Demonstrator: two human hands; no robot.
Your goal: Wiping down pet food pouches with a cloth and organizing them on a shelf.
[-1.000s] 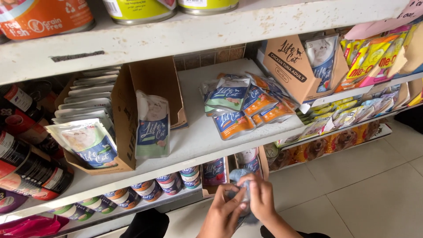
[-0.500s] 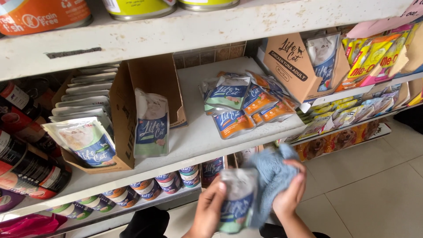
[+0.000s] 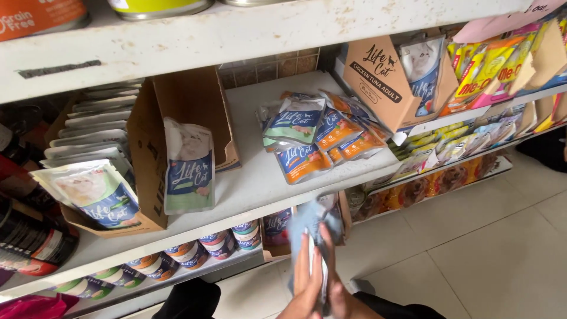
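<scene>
Pouch [image 3: 316,272] turned edge-on since earlier, pressed between left hand [image 3: 305,283], right hand [image 3: 338,282].

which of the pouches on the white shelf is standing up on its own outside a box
The green-bottomed pouch leaning upright against the open cardboard box. The loose pouches to its right lie flat in a pile, and the rest sit inside boxes.
</scene>
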